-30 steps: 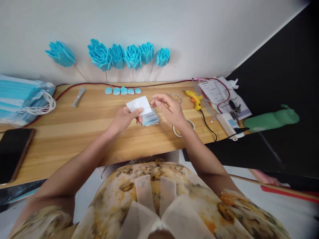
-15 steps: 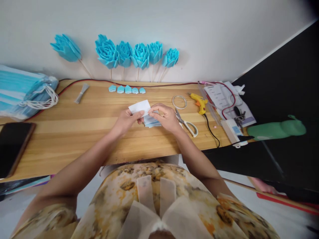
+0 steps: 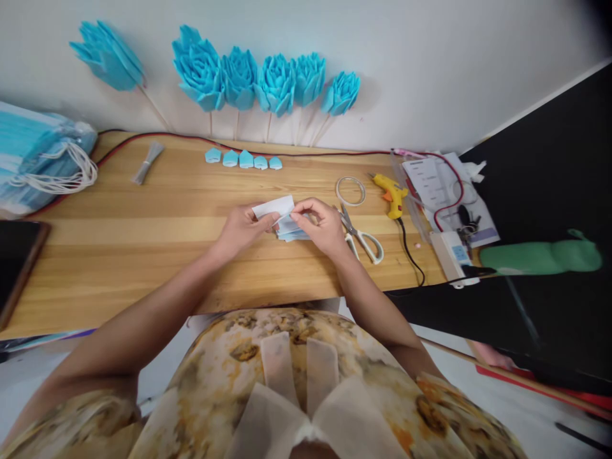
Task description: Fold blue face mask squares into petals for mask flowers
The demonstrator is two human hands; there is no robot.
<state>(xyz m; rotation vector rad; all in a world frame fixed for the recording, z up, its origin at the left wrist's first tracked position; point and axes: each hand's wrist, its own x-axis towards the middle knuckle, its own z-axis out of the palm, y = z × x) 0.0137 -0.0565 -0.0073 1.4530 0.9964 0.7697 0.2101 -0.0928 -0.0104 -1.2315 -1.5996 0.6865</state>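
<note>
A small white rectangular piece of fabric (image 3: pixel 272 206) is held in front of me over the table. My left hand (image 3: pixel 243 228) grips it from the left, thumb on top and fingers behind. At its right end, the thumb and fingertips of my right hand (image 3: pixel 319 224) pinch the edge, where a corner looks folded over. Partly hidden under my right hand lie several light-blue fabric pieces (image 3: pixel 292 233). White-handled scissors (image 3: pixel 367 241) rest just right of that hand. Beyond my hands, several small folded blue petals (image 3: pixel 245 159) sit in a row.
Blue flowers on sticks (image 3: pixel 198 73) lean against the wall. On the right are a tape roll (image 3: pixel 338 191), a yellow glue gun (image 3: pixel 394 196), a power strip (image 3: pixel 452 255) and a green bottle (image 3: pixel 535 256). Bagged face masks (image 3: pixel 38 146), a twist-tie bundle (image 3: pixel 147 164) and a phone (image 3: pixel 16 261) lie left.
My view has shifted, so the flowers appear higher and larger. The white fabric piece has tilted, and its lower right corner now looks bent over at my fingertips. Both hands keep their grip.
</note>
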